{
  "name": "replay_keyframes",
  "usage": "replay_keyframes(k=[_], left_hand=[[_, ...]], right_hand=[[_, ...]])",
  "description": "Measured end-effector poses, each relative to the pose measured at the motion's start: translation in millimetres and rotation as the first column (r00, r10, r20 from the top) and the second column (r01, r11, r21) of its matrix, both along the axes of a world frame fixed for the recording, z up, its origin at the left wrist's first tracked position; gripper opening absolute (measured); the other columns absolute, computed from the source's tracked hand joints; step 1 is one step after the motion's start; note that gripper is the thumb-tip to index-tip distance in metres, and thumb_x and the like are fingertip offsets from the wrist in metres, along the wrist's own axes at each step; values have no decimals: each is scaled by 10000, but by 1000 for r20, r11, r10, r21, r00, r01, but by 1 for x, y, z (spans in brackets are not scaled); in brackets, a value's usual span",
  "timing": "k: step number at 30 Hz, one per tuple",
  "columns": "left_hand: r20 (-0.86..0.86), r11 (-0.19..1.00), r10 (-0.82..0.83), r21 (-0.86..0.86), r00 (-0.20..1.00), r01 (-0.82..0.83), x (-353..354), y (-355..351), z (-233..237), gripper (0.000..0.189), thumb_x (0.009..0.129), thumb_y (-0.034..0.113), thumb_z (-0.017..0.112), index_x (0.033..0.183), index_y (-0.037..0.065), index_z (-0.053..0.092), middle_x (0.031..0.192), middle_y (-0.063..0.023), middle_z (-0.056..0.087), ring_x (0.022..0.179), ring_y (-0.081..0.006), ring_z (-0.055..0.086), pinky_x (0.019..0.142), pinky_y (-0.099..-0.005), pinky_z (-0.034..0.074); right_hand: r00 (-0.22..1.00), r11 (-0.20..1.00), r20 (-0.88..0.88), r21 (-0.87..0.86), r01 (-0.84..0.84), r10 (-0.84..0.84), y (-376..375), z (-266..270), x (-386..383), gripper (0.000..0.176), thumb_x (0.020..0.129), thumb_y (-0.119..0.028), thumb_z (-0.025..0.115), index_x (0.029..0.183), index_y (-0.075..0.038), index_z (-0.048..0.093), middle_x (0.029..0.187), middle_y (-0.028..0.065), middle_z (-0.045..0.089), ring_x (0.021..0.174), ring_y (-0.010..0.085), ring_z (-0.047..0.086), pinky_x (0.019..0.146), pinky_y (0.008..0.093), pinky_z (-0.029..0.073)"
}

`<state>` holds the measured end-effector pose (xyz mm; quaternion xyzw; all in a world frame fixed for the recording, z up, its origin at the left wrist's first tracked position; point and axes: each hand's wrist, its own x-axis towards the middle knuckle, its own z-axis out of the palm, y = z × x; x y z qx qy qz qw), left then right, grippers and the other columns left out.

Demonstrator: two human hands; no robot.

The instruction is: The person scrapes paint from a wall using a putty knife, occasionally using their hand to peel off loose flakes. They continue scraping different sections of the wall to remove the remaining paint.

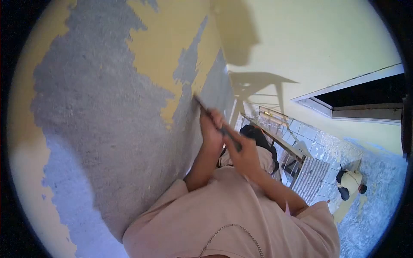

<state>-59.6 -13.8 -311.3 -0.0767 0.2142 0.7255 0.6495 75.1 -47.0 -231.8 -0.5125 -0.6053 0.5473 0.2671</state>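
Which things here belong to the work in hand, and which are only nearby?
In use: scraper, gripped by left hand and right hand; wall with peeling yellow paint.
Only nearby: metal grating; crouching person; dark window opening.

Pale pink short-sleeved shirt point(241, 215), bare forearms, thin silver chain point(232, 224) at neck.

Scraper point(205, 110): slim, dark, straight. Tip set against the wall at the ragged edge of the yellow paint patch point(165, 47). Shaft slants away from the wall, rear half hidden from view. Blade probably narrow, too small to be sure. Paint flaking, with bare grey plaster point(94, 112) exposed alongside.
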Motion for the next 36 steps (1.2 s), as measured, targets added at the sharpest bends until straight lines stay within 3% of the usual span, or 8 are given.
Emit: replay_keyframes(k=[3,13,15,23,27,31,35,36], left_hand=[[-20,928,101,-358,995,-101,16,39,26,457,861,500,453,572,153,378,465,31,318,320,-80,298,294,-203,270],[133,961,13,-274,991,24,-2,61,24,406,897,423,420,619,126,425,482,17,386,316,-92,312,291,-241,262],[-137,993,48,-101,989,-62,13,22,24,421,885,462,415,621,135,414,497,20,361,343,-94,314,293,-240,259],[230,960,166,-259,959,-104,21,31,15,320,914,355,381,682,137,416,498,21,344,361,-97,328,307,-231,286],[-60,999,53,8,997,-53,5,-35,0,335,925,362,367,682,139,427,514,21,361,384,-89,333,338,-212,295],[-130,891,111,-425,985,-157,11,-19,4,362,902,419,419,678,140,368,525,27,322,384,-95,299,318,-225,241],[-128,892,135,-417,982,-177,8,-22,-8,369,892,428,437,675,136,375,520,25,326,373,-97,302,306,-231,240],[-33,977,151,-148,988,-154,-3,-47,-61,371,893,418,437,657,138,378,520,25,331,372,-92,314,306,-231,243]], right_hand=[[996,998,-68,-35,58,-60,23,2,2,355,837,-164,536,1154,-3,523,730,238,581,606,111,513,597,287,431],[995,989,-80,137,61,-51,43,6,-13,354,827,-167,538,1144,-11,530,687,242,543,582,164,535,604,285,430],[1000,997,-2,81,-15,15,27,22,6,349,831,-166,533,1144,-11,534,786,234,600,673,153,566,681,276,441],[1000,999,9,-32,-16,16,24,11,17,348,836,-183,540,1138,-12,542,907,207,628,784,149,593,728,276,442],[981,951,37,-254,-176,191,-7,14,9,355,849,-191,524,1160,-20,524,779,212,612,677,170,569,669,290,439],[985,954,33,-255,-157,171,-10,3,7,359,861,-198,506,1175,-26,513,730,196,607,653,156,556,675,294,444],[996,979,-19,-184,-84,82,-11,-11,9,348,866,-184,494,1182,-41,512,696,161,599,595,141,527,594,282,425],[995,988,-64,-136,-79,70,-23,-5,7,345,859,-193,509,1170,-43,524,593,153,533,504,146,490,517,291,401]])
